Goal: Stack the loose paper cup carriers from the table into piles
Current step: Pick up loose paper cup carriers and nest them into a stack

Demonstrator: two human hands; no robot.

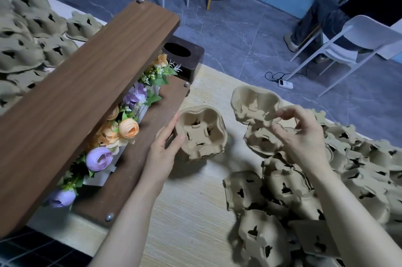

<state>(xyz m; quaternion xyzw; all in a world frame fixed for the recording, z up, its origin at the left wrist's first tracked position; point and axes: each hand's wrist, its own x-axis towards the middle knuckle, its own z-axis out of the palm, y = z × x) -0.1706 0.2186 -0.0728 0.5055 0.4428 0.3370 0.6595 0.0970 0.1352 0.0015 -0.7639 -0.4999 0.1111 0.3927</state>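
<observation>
Loose heap: unsorted paper cup carriers (282, 190) lie jumbled along the lower right of the frame, on the pale worktop (191, 212).
Left hand (162, 149): its grip rests against the side of a small upright pile (201, 134) at mid-frame, thumb on the near rim, fingers fairly straight along the far side, steadying rather than clutching.
Right hand (302, 134): fingertips pinch the edge of a single carrier (254, 103), lifted and tilted just right of the pile.
Step in hand: I'd judge one carrier is being brought across to the pile.
Next move: likely needs the carrier turned to match the cup wells, then pressed down so that it nests.
Left of frame: a wooden shelf (87, 84) with artificial flowers (128, 127).
Far upper left: more carriers (32, 34) already spread there.
</observation>
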